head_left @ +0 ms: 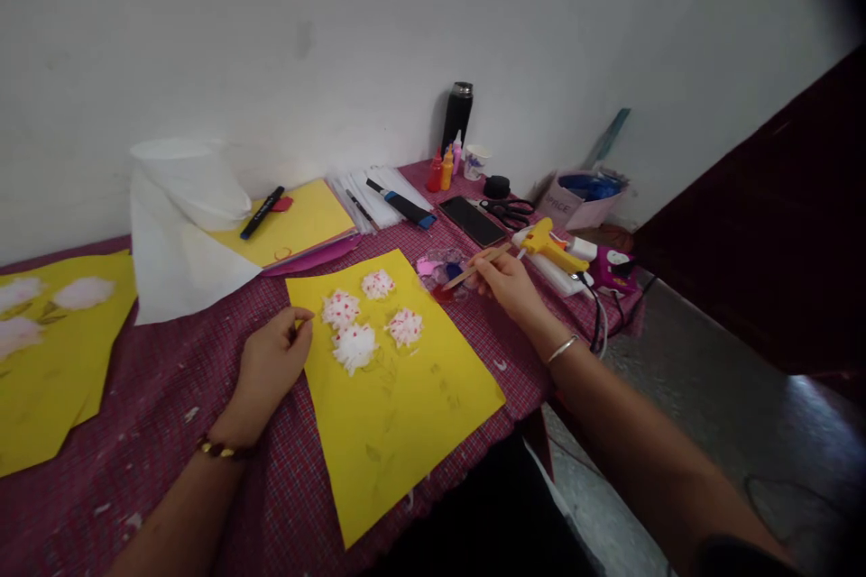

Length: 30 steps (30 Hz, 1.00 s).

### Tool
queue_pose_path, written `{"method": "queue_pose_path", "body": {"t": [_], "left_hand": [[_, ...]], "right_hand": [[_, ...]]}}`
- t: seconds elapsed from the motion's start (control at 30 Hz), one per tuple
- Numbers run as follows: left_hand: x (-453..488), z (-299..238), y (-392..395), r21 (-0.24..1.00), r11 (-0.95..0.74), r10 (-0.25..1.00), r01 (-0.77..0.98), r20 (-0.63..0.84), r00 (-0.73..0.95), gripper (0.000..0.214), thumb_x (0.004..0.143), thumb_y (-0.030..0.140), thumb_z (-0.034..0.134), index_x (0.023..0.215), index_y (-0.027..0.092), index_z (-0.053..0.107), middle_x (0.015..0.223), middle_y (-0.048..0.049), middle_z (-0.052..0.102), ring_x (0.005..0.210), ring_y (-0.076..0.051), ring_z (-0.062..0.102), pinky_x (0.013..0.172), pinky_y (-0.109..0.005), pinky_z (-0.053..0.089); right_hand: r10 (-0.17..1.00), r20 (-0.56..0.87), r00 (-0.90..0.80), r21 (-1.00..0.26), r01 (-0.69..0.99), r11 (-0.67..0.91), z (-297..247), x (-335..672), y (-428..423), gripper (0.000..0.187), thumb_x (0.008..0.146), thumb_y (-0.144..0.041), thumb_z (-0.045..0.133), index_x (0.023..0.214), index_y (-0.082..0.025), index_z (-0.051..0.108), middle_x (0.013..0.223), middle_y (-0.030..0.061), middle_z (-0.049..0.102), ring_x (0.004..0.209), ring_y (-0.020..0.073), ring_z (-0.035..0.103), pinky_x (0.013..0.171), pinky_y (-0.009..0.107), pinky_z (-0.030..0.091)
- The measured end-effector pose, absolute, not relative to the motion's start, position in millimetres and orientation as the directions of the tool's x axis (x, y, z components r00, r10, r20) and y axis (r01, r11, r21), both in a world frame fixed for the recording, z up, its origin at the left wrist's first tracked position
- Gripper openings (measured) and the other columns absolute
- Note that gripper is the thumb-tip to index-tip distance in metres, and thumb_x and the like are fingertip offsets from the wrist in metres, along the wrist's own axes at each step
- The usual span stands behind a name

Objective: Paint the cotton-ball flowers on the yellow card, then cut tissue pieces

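"Where's that wooden stick [463, 276]?"

"Pinched in the right hand [506, 283], its tip at the red in the paint palette [443, 255]."

"And the left hand [274, 359]?"

"By the left edge of the yellow sheet [419, 419]; I can't tell whether it grips. Four white flowers [339, 310] sit on it, and a phone [472, 221] lies beyond the palette."

On the yellow sheet [419, 424], four white flowers [355, 348] (red-flecked) sit toward eleven o'clock. The left hand [274, 359] rests by the sheet's edge at nine; the right hand [506, 281], at two, holds a wooden stick [466, 272], its tip at red paint [442, 295].
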<state>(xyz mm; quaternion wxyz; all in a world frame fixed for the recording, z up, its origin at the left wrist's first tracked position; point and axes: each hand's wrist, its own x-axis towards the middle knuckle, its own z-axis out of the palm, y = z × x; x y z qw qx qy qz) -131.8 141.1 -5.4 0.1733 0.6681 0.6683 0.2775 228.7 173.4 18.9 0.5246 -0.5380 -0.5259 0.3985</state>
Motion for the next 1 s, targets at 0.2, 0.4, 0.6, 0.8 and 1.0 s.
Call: {"method": "queue_pose_path", "body": {"t": [0.2,0.4,0.6,0.8,1.0], "left_hand": [[-129.4,-3.0,139.5,0.59,-0.072,0.984,0.804,0.175,-0.04,0.026,0.084,0.037,0.047,0.096,0.021,0.064,0.066,0.0031,0.059,0.054,-0.013,0.052,0.053,-0.025,0.037],[-129.9,-4.6,140.6,0.602,-0.094,0.985,0.793,0.174,-0.016,0.026,0.086,0.036,0.047,0.096,0.02,0.063,0.068,0.0022,0.06,0.056,-0.013,0.053,0.054,-0.024,0.037],[-128.7,-1.9,139.6,0.585,-0.101,0.983,0.805,0.183,-0.009,0.024,0.085,0.034,0.046,0.095,0.02,0.064,0.069,0.0021,0.062,0.057,-0.013,0.053,0.053,-0.024,0.037],[-130.1,-6.4,140.4,0.603,-0.128,0.98,0.788,0.201,0.006,0.024,0.086,0.033,0.046,0.095,0.02,0.063,0.077,0.0006,0.066,0.063,-0.014,0.058,0.055,-0.024,0.039],[-129.7,-6.4,140.7,0.606,-0.129,0.98,0.785,0.198,0.009,0.023,0.086,0.033,0.045,0.093,0.02,0.063,0.077,0.0,0.066,0.064,-0.014,0.059,0.056,-0.024,0.04]], "right_hand": [[0.998,0.027,0.065,-0.989,0.144,0.018,21.3,228.8,173.3,0.032,0.076,-0.047,0.064,0.083,-0.015,0.062,0.06,0.0009,0.062,0.042,0.008,0.048,0.039,0.021,0.03],[0.994,0.077,0.073,-0.997,0.032,0.075,47.3,201.8,160.4,0.028,0.078,-0.045,0.062,0.079,-0.018,0.058,0.056,-0.0014,0.058,0.044,0.0086,0.048,0.042,0.021,0.035],[0.952,0.128,-0.277,-0.975,0.143,0.172,57.8,139.1,156.8,0.023,0.086,-0.039,0.052,0.08,-0.018,0.056,0.06,-0.0012,0.057,0.048,0.0089,0.05,0.046,0.021,0.039],[0.894,0.225,-0.386,-0.837,0.393,0.381,46.8,120.4,164.5,0.02,0.089,-0.028,0.048,0.076,-0.017,0.058,0.066,0.0006,0.057,0.055,0.0097,0.05,0.049,0.021,0.036],[0.943,0.139,-0.303,-0.965,0.173,0.198,43.8,115.8,165.0,0.021,0.089,-0.035,0.048,0.081,-0.017,0.055,0.062,-0.002,0.055,0.049,0.0082,0.05,0.047,0.02,0.04]]}}
